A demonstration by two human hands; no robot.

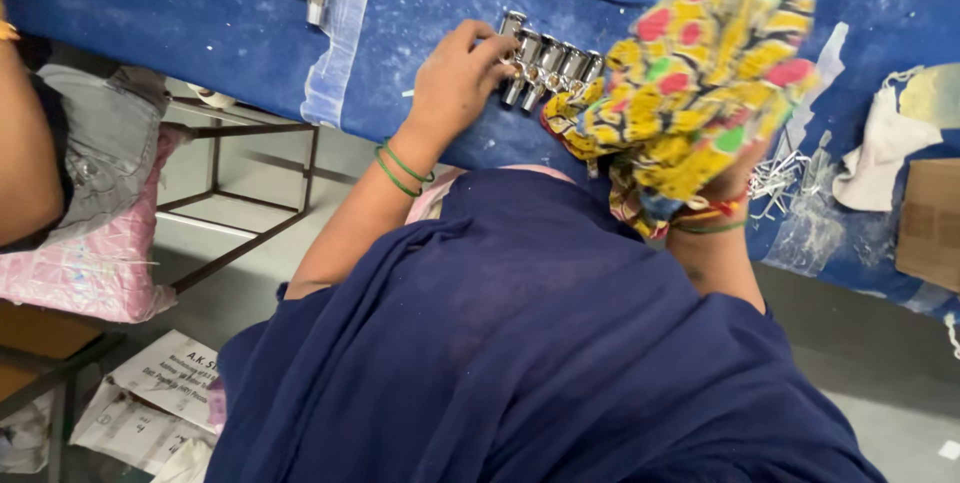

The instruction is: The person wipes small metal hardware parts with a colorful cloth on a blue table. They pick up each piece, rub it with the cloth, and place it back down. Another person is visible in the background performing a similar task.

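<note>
Left hand [455,78] pinches the near-left end of the chrome fittings row [548,68] on the blue surface [200,13]; best steadied evenly while the right hand [730,178], grip hidden, wipes with the patterned cloth [700,73].

A blue cloth, dusted with white powder, covers the surface [200,13]. Below its edge stands a dark metal frame [250,183] on a pale grey floor [880,383]. A pink bundle [90,263] lies at the left, printed paper sheets [150,393] lie on the floor, and brown cardboard [930,223] rests at the right. The light is even.
</note>
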